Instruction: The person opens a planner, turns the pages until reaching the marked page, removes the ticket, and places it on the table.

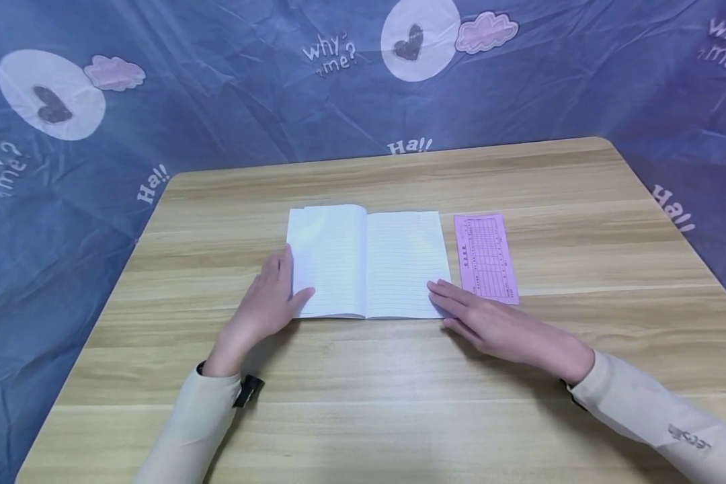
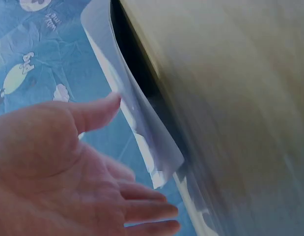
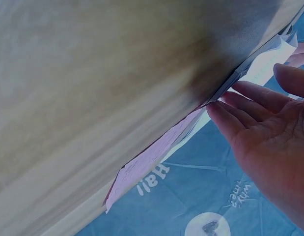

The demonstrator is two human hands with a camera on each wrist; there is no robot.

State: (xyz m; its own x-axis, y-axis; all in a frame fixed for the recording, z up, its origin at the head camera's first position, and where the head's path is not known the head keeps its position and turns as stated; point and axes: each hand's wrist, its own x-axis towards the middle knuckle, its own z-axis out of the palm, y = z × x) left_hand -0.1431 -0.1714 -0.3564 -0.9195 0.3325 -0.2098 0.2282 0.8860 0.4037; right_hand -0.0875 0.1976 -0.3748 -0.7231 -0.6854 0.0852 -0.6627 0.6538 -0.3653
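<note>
An open notebook [image 1: 402, 265] with white lined pages lies on the wooden table. My left hand [image 1: 267, 296] is at its left edge, fingers extended along the side and thumb over the lower part of the left page. In the left wrist view that thumb [image 2: 100, 113] reaches the page edge, and the left page [image 2: 154, 135] curves up a little. At the lower right corner, the straight fingers of my right hand [image 1: 490, 323] rest on the right page. A pink printed slip [image 1: 487, 259] lies to the right of the notebook, just beyond the right hand.
The wooden tabletop [image 1: 363, 417] extends around the notebook on all sides. Behind and beside it hangs a blue patterned cloth [image 1: 230, 87]. Both forearms, in light sleeves [image 1: 190, 417], come in over the near part of the table.
</note>
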